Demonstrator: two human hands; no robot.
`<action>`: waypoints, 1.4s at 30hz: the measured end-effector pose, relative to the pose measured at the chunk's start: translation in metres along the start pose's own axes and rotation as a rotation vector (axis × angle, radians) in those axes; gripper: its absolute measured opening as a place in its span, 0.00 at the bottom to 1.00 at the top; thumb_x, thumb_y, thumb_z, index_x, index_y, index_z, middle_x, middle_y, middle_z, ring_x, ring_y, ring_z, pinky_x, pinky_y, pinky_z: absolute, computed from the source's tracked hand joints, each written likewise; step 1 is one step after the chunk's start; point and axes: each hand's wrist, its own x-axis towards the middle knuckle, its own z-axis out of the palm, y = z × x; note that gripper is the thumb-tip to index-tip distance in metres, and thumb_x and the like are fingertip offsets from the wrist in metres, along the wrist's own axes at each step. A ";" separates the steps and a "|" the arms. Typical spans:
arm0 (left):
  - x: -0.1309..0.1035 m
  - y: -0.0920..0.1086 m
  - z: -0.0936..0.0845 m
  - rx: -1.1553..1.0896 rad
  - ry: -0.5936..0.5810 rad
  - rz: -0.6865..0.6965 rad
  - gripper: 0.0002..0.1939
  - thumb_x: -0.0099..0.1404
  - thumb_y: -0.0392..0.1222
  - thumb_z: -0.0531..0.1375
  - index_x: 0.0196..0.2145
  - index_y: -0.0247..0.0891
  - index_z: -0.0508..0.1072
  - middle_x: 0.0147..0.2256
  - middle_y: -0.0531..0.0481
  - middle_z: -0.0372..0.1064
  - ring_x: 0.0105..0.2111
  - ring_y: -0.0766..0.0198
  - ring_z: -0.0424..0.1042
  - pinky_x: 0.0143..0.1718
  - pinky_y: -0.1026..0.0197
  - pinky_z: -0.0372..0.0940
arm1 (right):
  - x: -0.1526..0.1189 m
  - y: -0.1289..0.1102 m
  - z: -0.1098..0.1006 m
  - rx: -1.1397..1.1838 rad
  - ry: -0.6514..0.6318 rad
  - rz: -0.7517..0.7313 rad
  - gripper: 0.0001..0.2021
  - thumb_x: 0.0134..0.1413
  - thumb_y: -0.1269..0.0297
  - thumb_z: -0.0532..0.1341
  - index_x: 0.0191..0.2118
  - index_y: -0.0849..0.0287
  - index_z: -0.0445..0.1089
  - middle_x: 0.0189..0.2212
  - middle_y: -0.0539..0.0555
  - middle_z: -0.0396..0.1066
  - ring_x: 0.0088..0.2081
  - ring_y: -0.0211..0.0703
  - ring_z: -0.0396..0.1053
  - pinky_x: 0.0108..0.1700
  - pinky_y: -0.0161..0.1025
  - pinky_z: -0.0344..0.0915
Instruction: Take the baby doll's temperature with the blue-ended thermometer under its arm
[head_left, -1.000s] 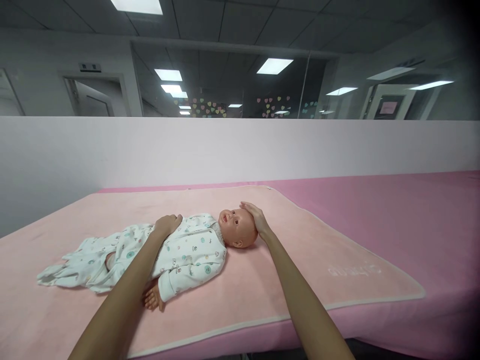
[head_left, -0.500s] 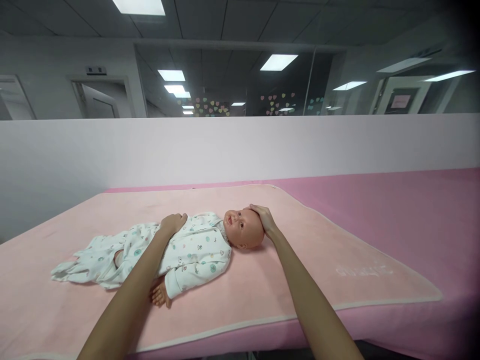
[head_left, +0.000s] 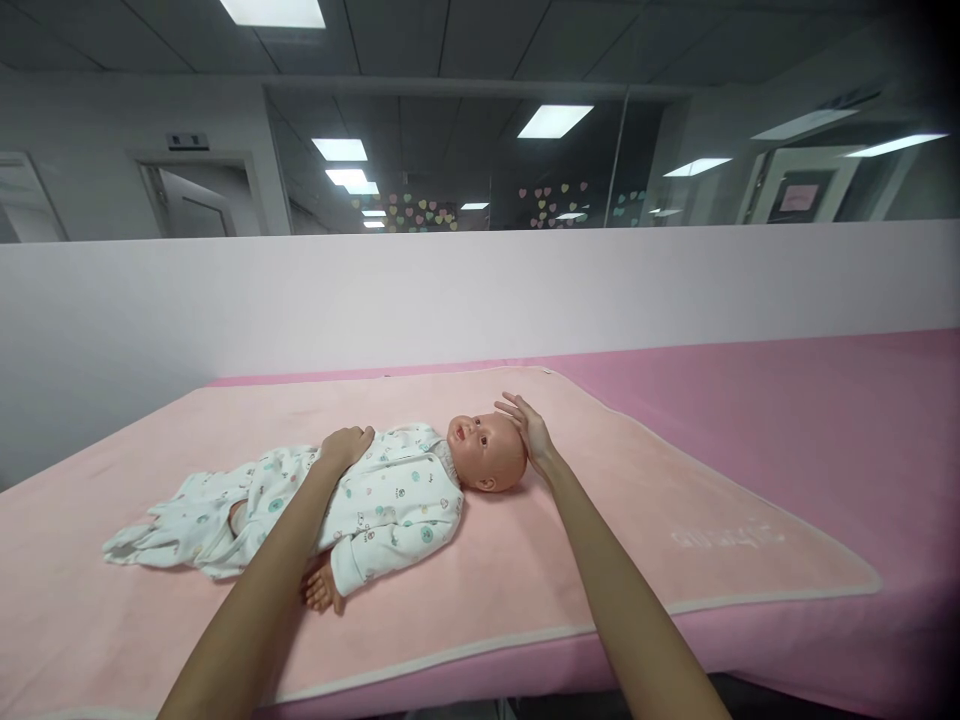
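A bald baby doll (head_left: pixel 405 500) lies on its back on the peach pad (head_left: pixel 465 590), in a white printed sleepsuit, with its head to the right. My left hand (head_left: pixel 347 447) rests over the doll's middle, thumb side to the right, and its fingers bend over the far side, where their tips are hidden. Beside the crown of the doll's head (head_left: pixel 486 455) is my right hand (head_left: pixel 528 428). It is open, its fingers raised and spread, with the palm side close against the head; whether it touches I cannot tell.
The pad lies on a pink covered table (head_left: pixel 817 430), whose front edge runs below my forearms. Behind stands a low white partition (head_left: pixel 480 295). Above it a window (head_left: pixel 450 160) with heart stickers and a doorway on the left show.
My right hand's fingers have lifted off the top of the doll's head and spread apart. The head has tilted slightly. My left hand stays in place.
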 end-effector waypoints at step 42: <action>-0.001 0.001 -0.001 -0.024 0.014 0.006 0.29 0.60 0.50 0.36 0.37 0.32 0.71 0.41 0.37 0.69 0.42 0.51 0.68 0.40 0.54 0.61 | -0.011 -0.017 0.009 -0.146 -0.106 -0.015 0.16 0.36 0.58 0.63 0.35 0.61 0.73 0.33 0.53 0.73 0.40 0.44 0.68 0.44 0.38 0.62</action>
